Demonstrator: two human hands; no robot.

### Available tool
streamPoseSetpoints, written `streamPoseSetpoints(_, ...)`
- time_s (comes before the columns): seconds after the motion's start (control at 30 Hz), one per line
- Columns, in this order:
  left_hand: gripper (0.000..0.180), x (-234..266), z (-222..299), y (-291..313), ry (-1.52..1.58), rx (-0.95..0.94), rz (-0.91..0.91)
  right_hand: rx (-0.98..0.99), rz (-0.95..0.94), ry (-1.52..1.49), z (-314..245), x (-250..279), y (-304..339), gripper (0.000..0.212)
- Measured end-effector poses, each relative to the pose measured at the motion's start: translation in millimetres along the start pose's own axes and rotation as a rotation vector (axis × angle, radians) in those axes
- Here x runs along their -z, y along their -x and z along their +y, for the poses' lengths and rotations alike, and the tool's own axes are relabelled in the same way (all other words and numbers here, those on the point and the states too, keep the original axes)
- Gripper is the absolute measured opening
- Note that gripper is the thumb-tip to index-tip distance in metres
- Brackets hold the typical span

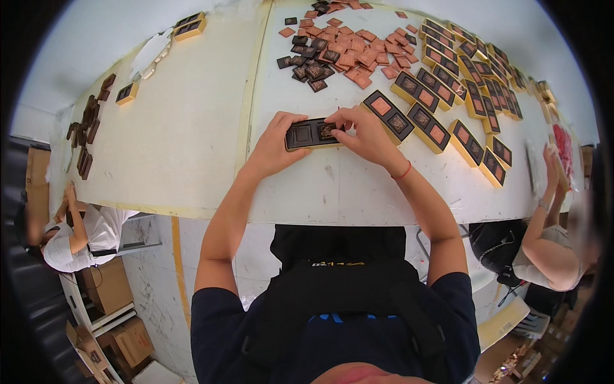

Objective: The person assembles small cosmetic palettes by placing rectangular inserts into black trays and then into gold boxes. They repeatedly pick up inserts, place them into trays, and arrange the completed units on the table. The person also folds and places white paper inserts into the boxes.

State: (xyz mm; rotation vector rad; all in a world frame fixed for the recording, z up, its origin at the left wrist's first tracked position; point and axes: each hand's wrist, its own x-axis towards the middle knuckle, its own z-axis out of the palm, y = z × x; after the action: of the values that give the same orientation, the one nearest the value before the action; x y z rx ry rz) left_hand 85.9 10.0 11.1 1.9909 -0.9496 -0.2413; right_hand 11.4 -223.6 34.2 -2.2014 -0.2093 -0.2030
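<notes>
A small gold-sided box (300, 136) with a black two-compartment insert lies on the white table in front of me. My left hand (274, 147) is closed round its left end, thumb on the far side. The left compartment holds nothing that I can see. Over the right compartment, my right hand (369, 136) pinches a dark square tile (326, 131) with a gold pattern, partly hidden by the fingers. Just right of that hand stands a filled box (388, 116) with one pinkish-brown square and one dark square.
Beyond my hands spreads a heap of pinkish-brown squares (352, 51), with dark squares (313, 67) at its left. Several filled boxes (473, 96) crowd the right side. Brown pieces (86, 131) and a small box (126, 93) lie at far left. Other people sit at both sides.
</notes>
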Motion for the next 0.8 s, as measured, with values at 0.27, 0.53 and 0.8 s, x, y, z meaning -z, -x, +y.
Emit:
streamPoseSetpoints(0.27, 0.063, -2, -5, -3, 0.021, -0.038, 0.003, 0.285, 0.174, 0.271, 15, -18, 14, 0.024)
streamPoseSetpoints(0.53, 0.024, 0, -14, -81, -0.251, -0.102, 0.222, 0.253, 0.067, 0.489, -7, -16, 22, 0.027)
streamPoseSetpoints(0.8, 0.036, -70, -8, -187, -0.411, -0.244, 0.045, 0.279, 0.069, 0.472, 10, -22, 27, 0.038)
